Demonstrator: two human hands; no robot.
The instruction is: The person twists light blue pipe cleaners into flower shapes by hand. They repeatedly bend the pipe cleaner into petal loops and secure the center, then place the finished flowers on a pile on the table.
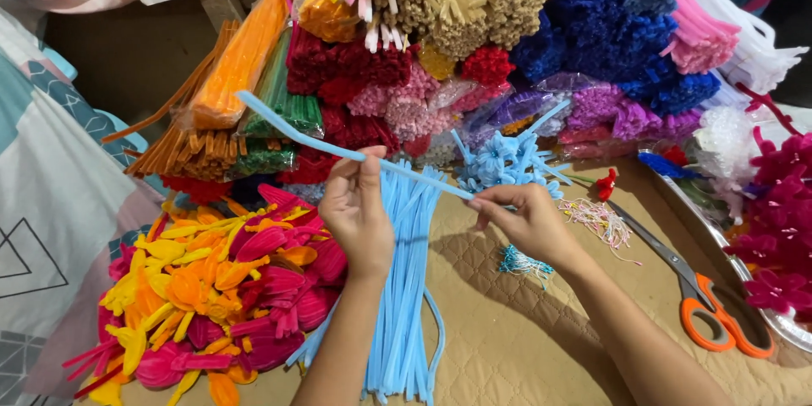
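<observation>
Two bare hands hold a single light-blue pipe cleaner taut above a quilted tan work mat at the centre of the frame. The left hand is closed, thumb and fingers pinching the stem near its middle; the right hand, just right of centre, pinches the stem's lower right end between thumb and forefinger. The stem's long axis runs diagonally, from its free tip at upper left, by the orange bundles, down to the right hand; a short bent stretch shows near the upper-left end.

Directly beneath the left wrist lies a bundle of light-blue pipe cleaners, running roughly top to bottom of the frame. At lower left sits a heap of pink, orange and yellow petal shapes. Finished light-blue flowers lie just above the right hand. Orange-handled scissors rest at lower right, well apart from both hands. Stacked pipe cleaners in many colours fill the top of the frame.
</observation>
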